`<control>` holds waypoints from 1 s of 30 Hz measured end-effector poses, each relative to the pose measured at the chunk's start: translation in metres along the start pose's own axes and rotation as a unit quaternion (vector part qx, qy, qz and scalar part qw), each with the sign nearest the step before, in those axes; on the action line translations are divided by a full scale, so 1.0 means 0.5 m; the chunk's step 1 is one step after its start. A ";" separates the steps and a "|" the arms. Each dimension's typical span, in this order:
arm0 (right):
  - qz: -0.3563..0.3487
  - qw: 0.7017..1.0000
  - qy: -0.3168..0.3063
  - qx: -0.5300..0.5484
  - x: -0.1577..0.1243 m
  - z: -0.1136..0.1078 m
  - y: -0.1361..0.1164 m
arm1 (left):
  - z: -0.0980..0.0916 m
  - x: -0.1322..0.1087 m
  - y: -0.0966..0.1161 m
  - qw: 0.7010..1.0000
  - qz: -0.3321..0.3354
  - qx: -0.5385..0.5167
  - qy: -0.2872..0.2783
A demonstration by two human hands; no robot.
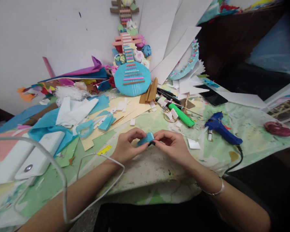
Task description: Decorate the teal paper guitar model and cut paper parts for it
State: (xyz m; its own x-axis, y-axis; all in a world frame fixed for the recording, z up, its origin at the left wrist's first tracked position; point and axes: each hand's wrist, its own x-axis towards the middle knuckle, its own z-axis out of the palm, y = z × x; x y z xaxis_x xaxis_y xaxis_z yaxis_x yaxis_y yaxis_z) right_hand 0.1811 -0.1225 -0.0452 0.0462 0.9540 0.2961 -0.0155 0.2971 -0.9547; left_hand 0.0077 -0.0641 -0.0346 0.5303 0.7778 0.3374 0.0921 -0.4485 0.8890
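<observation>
Between my two hands is a small light-blue folded piece [147, 138], perhaps paper or foam, above the front of the table. My left hand [130, 143] pinches its left end between thumb and fingers. The fingertips of my right hand [171, 145] close on its right end. A small black bit [151, 143] shows at the right thumb tip; I cannot tell what it is. Just right of my right hand lies a white square [193, 143]. Beyond the hands, a light-blue paper loop [84, 129] and blue paper scraps [106, 120] rest on cream card.
A blue glue gun [222, 129] with its cord lies at right, near a green cutter [182, 115] and a phone [211, 95]. A blue paper lute [132, 79] leans on the wall. A white power bank [40, 156] sits left; a grey cable [62, 180] loops over my left arm.
</observation>
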 end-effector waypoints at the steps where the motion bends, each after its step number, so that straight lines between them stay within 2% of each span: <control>1: 0.000 1.000 -0.001 0.004 0.000 0.000 0.000 | -0.001 -0.001 0.001 1.000 0.003 0.009 0.002; 7: -0.002 0.999 0.024 0.023 0.001 -0.003 -0.004 | -0.003 -0.004 0.003 0.997 -0.058 -0.054 0.000; 11: 0.009 0.999 0.021 0.045 0.000 -0.003 -0.006 | -0.002 -0.003 0.004 0.995 -0.067 -0.072 -0.020; 15: 0.019 1.000 -0.014 0.014 -0.001 0.002 0.001 | -0.001 -0.004 0.007 0.998 -0.040 -0.033 -0.042; 18: 0.022 1.000 -0.016 -0.003 -0.001 0.004 0.006 | 0.001 -0.006 0.010 0.999 -0.024 -0.009 -0.047; 25: 0.032 0.998 -0.024 0.054 0.002 0.000 -0.002 | 0.000 -0.006 0.004 0.998 0.010 0.002 -0.056; 28: 0.042 0.996 -0.014 0.078 0.003 -0.003 -0.002 | -0.006 -0.006 0.010 0.995 0.060 0.059 -0.047; 30: 0.050 0.995 -0.007 0.083 0.004 -0.005 0.000 | -0.008 -0.006 0.018 0.983 0.123 0.127 -0.040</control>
State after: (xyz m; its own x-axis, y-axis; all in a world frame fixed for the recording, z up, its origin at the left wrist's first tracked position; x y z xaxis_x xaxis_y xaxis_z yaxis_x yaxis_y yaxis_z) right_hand 0.1835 -0.1208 -0.0446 0.0224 0.9791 0.2019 -0.1839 0.2026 -0.9618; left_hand 0.0035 -0.0687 -0.0261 0.6271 0.5994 0.4975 0.1553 -0.7221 0.6742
